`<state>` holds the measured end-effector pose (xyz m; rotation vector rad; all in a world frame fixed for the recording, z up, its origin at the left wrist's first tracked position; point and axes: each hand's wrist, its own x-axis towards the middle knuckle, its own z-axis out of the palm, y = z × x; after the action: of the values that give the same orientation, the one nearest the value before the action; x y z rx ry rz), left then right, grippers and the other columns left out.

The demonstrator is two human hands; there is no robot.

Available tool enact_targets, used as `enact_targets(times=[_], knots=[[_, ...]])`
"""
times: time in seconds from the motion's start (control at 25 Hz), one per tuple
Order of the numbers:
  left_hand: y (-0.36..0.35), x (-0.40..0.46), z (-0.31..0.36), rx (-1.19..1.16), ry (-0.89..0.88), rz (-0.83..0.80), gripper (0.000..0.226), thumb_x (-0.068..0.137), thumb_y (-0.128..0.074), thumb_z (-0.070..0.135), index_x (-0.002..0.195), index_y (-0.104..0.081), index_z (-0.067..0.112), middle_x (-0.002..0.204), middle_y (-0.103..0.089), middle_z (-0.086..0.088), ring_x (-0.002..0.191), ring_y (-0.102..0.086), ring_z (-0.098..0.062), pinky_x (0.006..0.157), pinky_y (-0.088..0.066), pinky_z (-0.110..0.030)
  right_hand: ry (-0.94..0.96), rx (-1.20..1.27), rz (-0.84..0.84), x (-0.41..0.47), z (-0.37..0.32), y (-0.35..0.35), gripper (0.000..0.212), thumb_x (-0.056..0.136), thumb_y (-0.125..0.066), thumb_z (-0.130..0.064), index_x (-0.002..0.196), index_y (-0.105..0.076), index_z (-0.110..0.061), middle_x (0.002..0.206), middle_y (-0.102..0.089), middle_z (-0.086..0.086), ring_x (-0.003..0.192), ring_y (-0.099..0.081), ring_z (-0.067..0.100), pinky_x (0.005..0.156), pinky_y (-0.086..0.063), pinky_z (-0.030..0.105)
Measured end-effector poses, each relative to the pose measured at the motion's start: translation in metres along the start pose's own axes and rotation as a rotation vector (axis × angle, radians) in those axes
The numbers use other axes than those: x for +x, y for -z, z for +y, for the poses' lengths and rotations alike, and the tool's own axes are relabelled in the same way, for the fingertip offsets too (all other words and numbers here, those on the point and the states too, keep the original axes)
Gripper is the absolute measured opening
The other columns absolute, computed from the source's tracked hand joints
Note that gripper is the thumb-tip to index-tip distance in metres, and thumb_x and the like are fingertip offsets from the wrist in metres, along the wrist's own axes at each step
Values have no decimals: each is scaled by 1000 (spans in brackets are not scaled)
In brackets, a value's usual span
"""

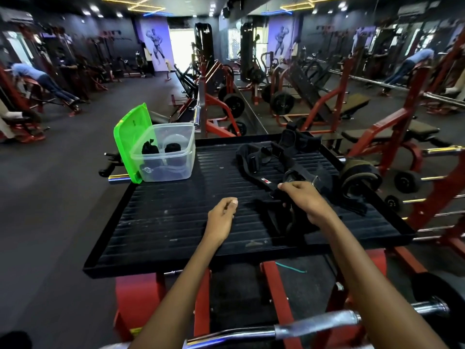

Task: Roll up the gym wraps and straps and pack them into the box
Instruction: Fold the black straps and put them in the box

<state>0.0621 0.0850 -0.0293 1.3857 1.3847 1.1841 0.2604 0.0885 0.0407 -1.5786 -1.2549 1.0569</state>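
Observation:
A clear plastic box (176, 170) stands at the far left of the black ribbed platform (161, 222), its green lid (132, 142) propped against its left side. Two black rolled wraps (161, 148) lie inside. A loose heap of black straps (284, 162) spreads over the platform's right half. My right hand (305, 200) pinches a black strap (274, 212) near the front of that heap. My left hand (222, 215) hovers left of it over the platform, fingers loosely curled, holding nothing.
A padded black and olive cuff (358, 176) lies at the platform's right edge. Red gym machines and weight plates surround the platform. A chrome bar (314, 326) crosses just below my arms. People exercise at the far left.

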Motion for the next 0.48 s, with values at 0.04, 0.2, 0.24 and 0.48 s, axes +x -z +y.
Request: enact_targets(times=[0.04,0.2,0.24,0.48], knots=[[-2,-1,4,-133,54,-56,22,97,-43,38,109,-58,26,116,-63,-11,100,-60,-22,91,-49,-31,-19,114,-49,-3,-7,-4,24,89,-58,-27,76,-64,-8,63,-60,4,47,-53,11,46,-42,19],[-8,-9,17,-424,194,-353,101,51,-54,88,133,-44,29,130,-57,-5,111,-61,-26,94,-49,-42,-156,580,-309,-5,-33,-21,20,91,-53,-27,89,-57,-8,68,-57,7,47,-51,14,39,-39,20],[-9,-10,19,-486,203,-393,106,43,-59,88,130,-47,28,132,-56,-5,110,-61,-27,92,-50,-45,-163,624,-329,-5,-36,-26,22,91,-52,-29,90,-57,-7,70,-59,8,48,-54,15,40,-41,20],[-3,-19,31,-696,231,-322,67,77,-54,62,128,-51,19,135,-53,-14,114,-60,-28,89,-54,-41,136,-214,-261,12,-24,-46,72,92,-23,-65,126,-58,-12,128,-58,9,124,-50,23,106,-35,39]])
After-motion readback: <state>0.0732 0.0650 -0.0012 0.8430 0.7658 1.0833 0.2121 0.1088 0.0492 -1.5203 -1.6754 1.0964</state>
